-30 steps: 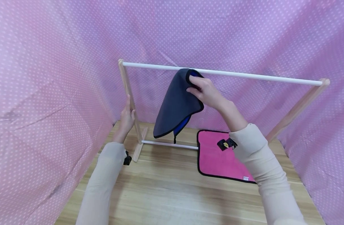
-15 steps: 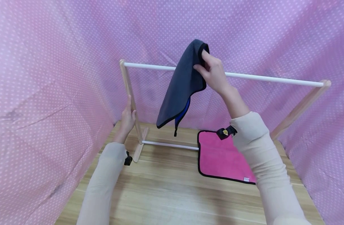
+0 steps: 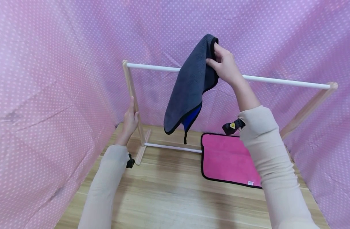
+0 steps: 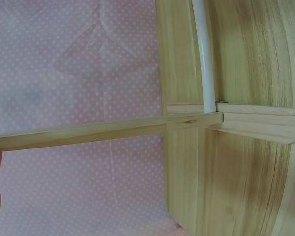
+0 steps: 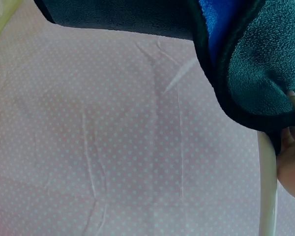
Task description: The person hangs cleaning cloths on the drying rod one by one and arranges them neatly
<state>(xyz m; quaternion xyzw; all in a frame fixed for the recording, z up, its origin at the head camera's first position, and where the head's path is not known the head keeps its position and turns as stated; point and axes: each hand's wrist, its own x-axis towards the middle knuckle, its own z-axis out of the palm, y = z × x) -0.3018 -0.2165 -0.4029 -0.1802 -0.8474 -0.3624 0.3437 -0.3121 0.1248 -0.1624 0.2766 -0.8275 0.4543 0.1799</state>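
My right hand [image 3: 225,65] pinches the upper edge of a grey towel [image 3: 189,82] with black trim and a blue underside. The towel hangs folded from the fingers, above and in front of the white top rail [image 3: 283,81] of a drying rack. A black loop dangles from its lower corner. In the right wrist view, the towel's rounded corner [image 5: 255,98] lies close to the rail; whether they touch I cannot tell. My left hand [image 3: 130,120] holds the rack's left wooden post [image 3: 128,79], thumb on the near side; its other fingers are partly hidden.
A pink towel [image 3: 229,159] with black trim hangs or lies at the rack's lower right, covering part of the lower rail [image 3: 175,147]. The rack's left foot [image 3: 143,148] stands on the wooden table [image 3: 169,203]. Pink dotted curtains [image 3: 63,95] surround the table.
My right hand has lifted the grey towel from rail height to above the rail and shifted it slightly right. The left hand stays on the post.
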